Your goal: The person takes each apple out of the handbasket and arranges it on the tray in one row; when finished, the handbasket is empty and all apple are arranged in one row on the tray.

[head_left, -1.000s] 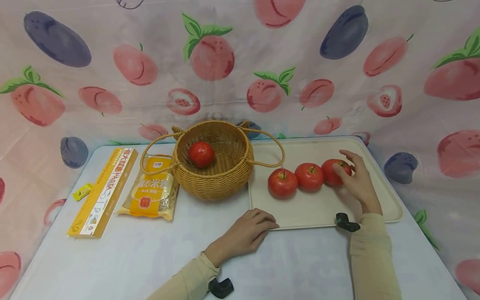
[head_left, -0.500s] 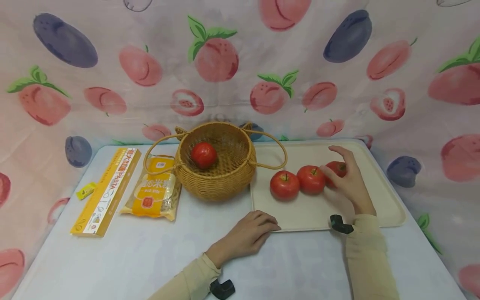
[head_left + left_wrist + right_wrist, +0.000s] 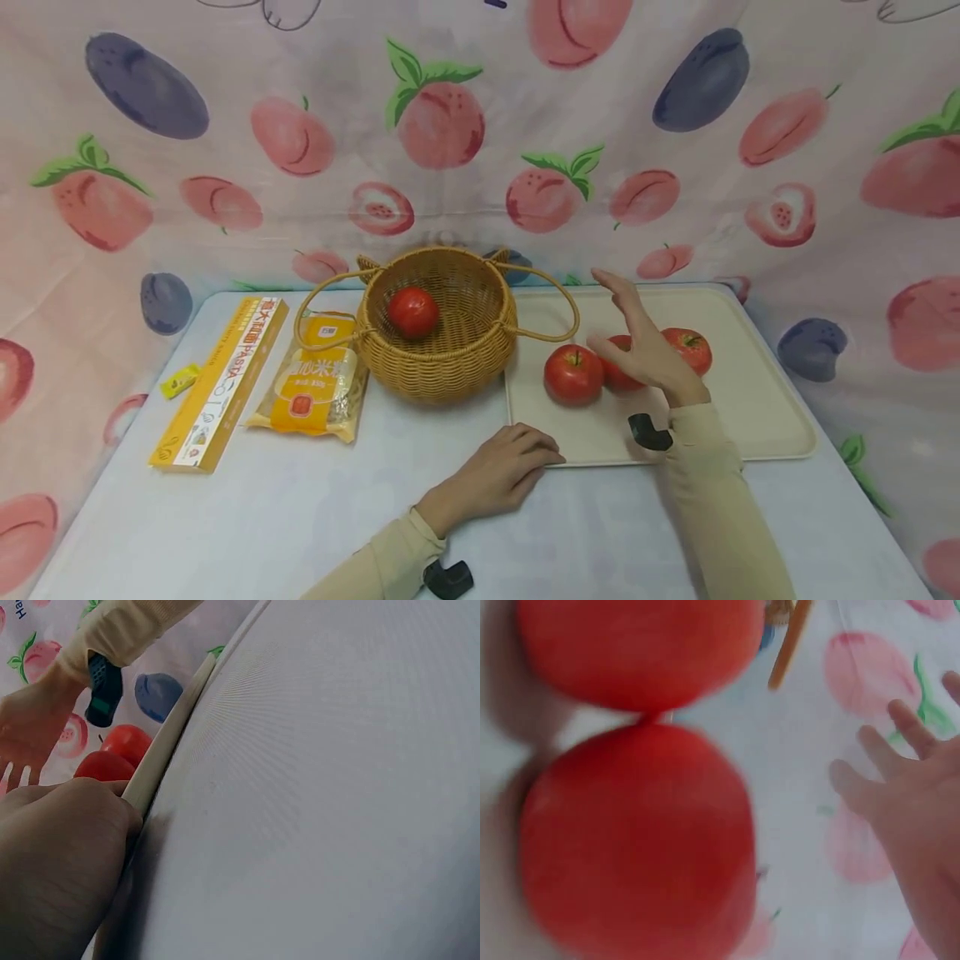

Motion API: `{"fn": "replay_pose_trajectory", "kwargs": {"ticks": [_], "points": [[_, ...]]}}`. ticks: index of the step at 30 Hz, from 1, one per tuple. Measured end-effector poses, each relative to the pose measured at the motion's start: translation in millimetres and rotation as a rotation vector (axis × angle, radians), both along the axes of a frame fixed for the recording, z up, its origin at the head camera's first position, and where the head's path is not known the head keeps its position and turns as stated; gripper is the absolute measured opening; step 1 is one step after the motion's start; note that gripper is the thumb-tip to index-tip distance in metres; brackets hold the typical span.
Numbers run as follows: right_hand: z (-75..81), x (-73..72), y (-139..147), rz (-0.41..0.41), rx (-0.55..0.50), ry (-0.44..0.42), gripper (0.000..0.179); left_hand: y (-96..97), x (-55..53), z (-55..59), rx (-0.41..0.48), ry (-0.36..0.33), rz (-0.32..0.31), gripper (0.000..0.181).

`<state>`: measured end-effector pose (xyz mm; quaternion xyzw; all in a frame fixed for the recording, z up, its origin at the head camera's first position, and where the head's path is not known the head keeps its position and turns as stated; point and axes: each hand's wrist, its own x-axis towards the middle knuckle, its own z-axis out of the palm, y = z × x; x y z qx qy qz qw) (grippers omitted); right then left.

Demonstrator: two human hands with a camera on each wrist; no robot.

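Observation:
Three red apples stand in a row on the cream tray (image 3: 757, 375): a left apple (image 3: 573, 375), a middle apple (image 3: 618, 379) and a right apple (image 3: 688, 350). My right hand (image 3: 648, 346) is above the middle one in the head view, covering part of it, with fingers spread and nothing held. The right wrist view shows that hand (image 3: 922, 787) apart from two large apples (image 3: 641, 840). At the tray's front left corner, my left hand (image 3: 495, 471) holds the rim with bent fingers. Another apple (image 3: 413, 312) lies inside the wicker basket (image 3: 442, 375).
Left of the basket lie a bag of noodles (image 3: 315, 379), a long yellow pasta box (image 3: 221, 383) and a small yellow packet (image 3: 180, 381). The basket's right handle (image 3: 555, 336) reaches over the tray's left edge. A fruit-print cloth (image 3: 450, 200) hangs behind the table.
My right hand has left the right apple and moved leftward over the middle one, its fingers spreading. The left hand keeps its place on the tray rim. The head view has shifted slightly.

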<state>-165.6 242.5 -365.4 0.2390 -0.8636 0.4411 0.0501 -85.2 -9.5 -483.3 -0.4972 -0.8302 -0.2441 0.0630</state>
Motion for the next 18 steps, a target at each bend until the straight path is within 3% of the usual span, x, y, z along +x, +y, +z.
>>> {"fn": "replay_pose_trajectory", "kwargs": {"ticks": [8, 18], "points": [[-1.5, -26.0, -25, 0.110, 0.140, 0.047, 0.065, 0.3, 0.8, -0.7, -0.005, -0.017, -0.003, 0.025], [9.5, -37.4, -60, 0.195, 0.134, 0.128, 0.042, 0.3, 0.4, -0.4, 0.003, 0.009, -0.004, 0.024]]}}
